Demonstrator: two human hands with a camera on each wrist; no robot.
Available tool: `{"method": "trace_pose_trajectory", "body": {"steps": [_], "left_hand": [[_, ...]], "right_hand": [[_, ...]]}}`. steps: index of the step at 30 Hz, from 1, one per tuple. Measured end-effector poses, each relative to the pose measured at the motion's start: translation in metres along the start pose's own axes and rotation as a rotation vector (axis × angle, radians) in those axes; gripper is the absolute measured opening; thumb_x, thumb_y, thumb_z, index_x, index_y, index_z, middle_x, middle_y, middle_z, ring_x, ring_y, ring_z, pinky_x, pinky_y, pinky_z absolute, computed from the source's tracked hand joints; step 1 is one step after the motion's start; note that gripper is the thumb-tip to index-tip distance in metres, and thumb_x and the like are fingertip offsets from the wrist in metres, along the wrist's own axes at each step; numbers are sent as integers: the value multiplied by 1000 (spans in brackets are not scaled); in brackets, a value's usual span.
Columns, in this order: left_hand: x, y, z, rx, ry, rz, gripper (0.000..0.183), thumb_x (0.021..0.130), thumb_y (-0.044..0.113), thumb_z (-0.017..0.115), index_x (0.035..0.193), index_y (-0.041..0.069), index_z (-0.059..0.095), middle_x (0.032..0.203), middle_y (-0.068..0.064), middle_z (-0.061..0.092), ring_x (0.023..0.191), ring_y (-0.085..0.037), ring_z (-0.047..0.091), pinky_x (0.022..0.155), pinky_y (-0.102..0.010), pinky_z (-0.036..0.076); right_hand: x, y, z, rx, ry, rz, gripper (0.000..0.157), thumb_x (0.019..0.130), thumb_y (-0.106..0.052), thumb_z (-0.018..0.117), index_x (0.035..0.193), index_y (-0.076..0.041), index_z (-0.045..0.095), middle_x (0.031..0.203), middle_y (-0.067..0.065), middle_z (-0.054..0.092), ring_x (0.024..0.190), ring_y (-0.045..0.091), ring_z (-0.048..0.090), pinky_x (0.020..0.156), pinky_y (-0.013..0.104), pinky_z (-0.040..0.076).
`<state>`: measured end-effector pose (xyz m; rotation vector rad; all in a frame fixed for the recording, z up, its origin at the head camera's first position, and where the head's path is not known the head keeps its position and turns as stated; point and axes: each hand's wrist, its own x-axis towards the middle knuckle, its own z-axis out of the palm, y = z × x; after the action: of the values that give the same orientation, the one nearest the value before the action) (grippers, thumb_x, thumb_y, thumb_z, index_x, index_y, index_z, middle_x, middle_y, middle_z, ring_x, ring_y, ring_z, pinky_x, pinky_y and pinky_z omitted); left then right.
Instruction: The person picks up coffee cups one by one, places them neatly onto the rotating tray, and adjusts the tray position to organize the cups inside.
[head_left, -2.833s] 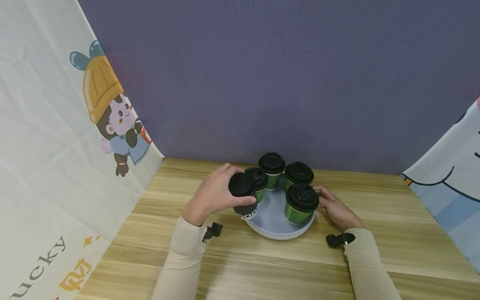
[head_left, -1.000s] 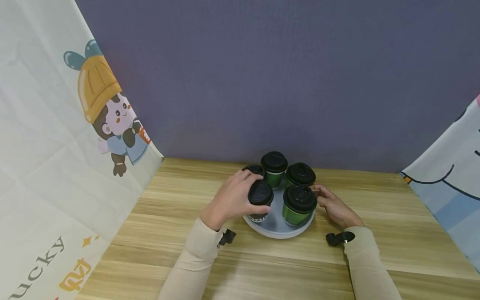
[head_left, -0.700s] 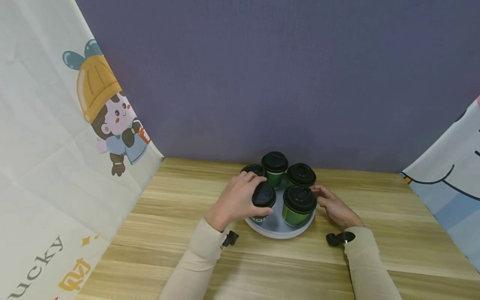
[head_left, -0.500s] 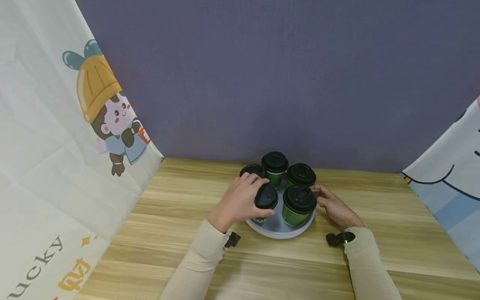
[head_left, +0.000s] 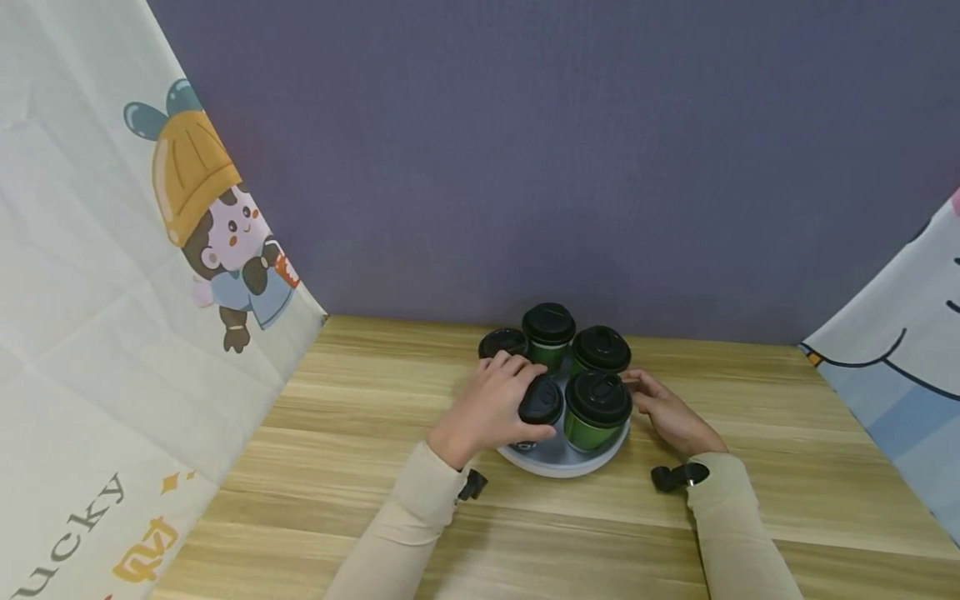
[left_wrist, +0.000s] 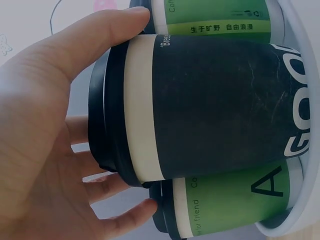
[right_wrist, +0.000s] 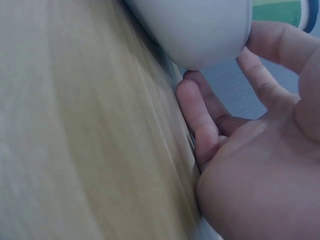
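Note:
My left hand (head_left: 487,408) grips a black paper coffee cup (left_wrist: 215,105) near its lid, thumb on one side and fingers round the other. The cup stands upright at the front left of a round, white-rimmed tray (head_left: 562,471), partly behind the hand. Close on its right is a green coffee cup (head_left: 588,432) with a black lid. More green cups, one of them a back cup (head_left: 549,323), stand behind it on the tray. My right hand (head_left: 675,419) is at the tray's right side, its thumb and fingertips against the white wall (right_wrist: 205,35) in the right wrist view.
The tray stands on a wood-grain table (head_left: 360,400) near a dark blue-grey back wall (head_left: 555,167). A white printed cloth (head_left: 75,292) hangs on the left, and another printed cloth (head_left: 892,392) on the right.
My left hand has carried the black cup rightward, from the tray's left edge to its front left beside the front green cup. The right hand has stayed at the tray's side.

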<state>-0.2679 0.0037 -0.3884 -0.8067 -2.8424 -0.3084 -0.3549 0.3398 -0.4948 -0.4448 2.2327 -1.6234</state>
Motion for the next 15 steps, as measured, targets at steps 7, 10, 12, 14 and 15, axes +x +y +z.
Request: {"method": "trace_pose_trajectory", "body": {"steps": [7, 10, 12, 14, 15], "left_hand": [[-4, 0, 1, 11, -4, 11, 87, 82, 71, 72, 149, 18, 53, 143, -4, 58, 128, -25, 49, 104, -47, 42], [-6, 0, 2, 14, -7, 13, 87, 83, 70, 72, 150, 18, 53, 144, -4, 57, 128, -25, 48, 104, -47, 41], [-7, 0, 2, 11, -7, 15, 86, 83, 68, 73, 149, 18, 53, 143, -4, 58, 128, -25, 48, 104, -48, 41], [-8, 0, 2, 11, -5, 18, 85, 83, 67, 73, 149, 18, 53, 143, -5, 58, 127, -25, 48, 105, -49, 41], [-8, 0, 2, 11, -5, 20, 84, 84, 67, 73, 149, 18, 53, 143, -5, 58, 127, -25, 48, 105, -49, 41]], "right_hand": [[-4, 0, 7, 15, 13, -19, 29, 109, -27, 50, 137, -18, 50, 121, -13, 56, 115, 3, 48, 95, 43, 25], [-6, 0, 9, 24, 22, -17, 28, 108, -25, 51, 136, -19, 51, 121, -13, 56, 115, 3, 48, 95, 43, 24], [-7, 1, 11, 27, 28, -17, 28, 108, -24, 51, 136, -19, 51, 120, -14, 56, 115, 3, 48, 95, 43, 23], [-8, 1, 13, 30, 34, -16, 28, 108, -23, 52, 136, -19, 51, 120, -14, 56, 114, 2, 48, 95, 43, 23], [-8, 1, 14, 31, 37, -15, 28, 108, -23, 52, 135, -19, 51, 120, -14, 56, 114, 2, 48, 95, 43, 23]]}}
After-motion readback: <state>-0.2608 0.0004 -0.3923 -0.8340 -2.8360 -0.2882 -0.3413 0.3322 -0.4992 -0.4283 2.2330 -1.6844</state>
